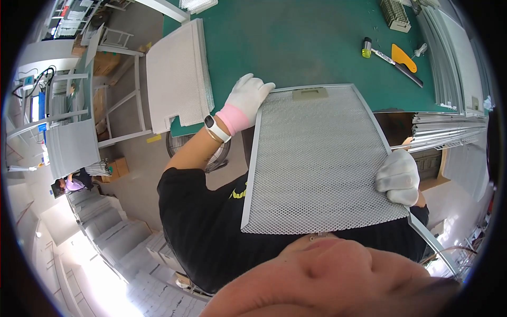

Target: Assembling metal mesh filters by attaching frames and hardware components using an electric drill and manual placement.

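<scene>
A silvery metal mesh filter panel [322,158] is tilted up in front of my chest, its far end by the table edge. Grey frame strips run along its left, far and right sides; bare mesh shows on the near side. On the far strip sits a beige latch plate [310,94]. My left hand [248,92], in a white glove with a pink cuff, grips the far left corner. Closed on the right edge is my gloved right hand [398,177]. Beyond that hand, the right frame strip [433,240] sticks out past the mesh, angled away from it.
On the green table [274,42] lie stacked mesh sheets [177,74] at left. At right are a hammer [367,47], a marker pen [383,56], a yellow scraper [403,57] and a beige parts box [396,16]. Metal frame strips [443,129] are piled beside the table's right end.
</scene>
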Tool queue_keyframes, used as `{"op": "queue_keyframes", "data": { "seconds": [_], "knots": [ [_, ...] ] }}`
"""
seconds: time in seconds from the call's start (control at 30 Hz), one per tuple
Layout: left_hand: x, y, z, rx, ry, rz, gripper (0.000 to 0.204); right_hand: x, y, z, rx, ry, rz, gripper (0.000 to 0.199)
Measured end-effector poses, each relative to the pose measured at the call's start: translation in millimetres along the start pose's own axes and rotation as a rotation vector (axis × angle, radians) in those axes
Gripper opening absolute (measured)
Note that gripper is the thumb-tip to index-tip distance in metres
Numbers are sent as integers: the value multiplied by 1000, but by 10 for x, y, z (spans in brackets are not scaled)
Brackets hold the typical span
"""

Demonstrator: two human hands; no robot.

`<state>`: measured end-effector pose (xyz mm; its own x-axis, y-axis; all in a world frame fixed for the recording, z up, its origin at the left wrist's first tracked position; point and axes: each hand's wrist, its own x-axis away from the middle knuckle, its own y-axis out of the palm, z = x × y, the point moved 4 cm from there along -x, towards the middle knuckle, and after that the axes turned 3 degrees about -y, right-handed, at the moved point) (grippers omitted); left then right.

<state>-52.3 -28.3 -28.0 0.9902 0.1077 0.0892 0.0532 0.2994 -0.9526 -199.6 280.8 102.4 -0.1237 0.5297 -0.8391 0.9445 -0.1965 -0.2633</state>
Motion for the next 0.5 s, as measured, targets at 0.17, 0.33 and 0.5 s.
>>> {"op": "queue_keyframes", "data": {
  "seconds": [0.17, 0.33, 0.5],
  "knots": [
    [-196, -616, 79, 130, 106, 18, 40, -39, -86, -141, 65, 26, -10, 23],
    [-819, -37, 502, 498, 512, -300, 51, -194, -56, 32, 72, -18, -83, 24],
    [-1295, 518, 822, 522, 513, -484, 63, -144, -55, 10, 86, -9, -56, 23]
  ]
}}
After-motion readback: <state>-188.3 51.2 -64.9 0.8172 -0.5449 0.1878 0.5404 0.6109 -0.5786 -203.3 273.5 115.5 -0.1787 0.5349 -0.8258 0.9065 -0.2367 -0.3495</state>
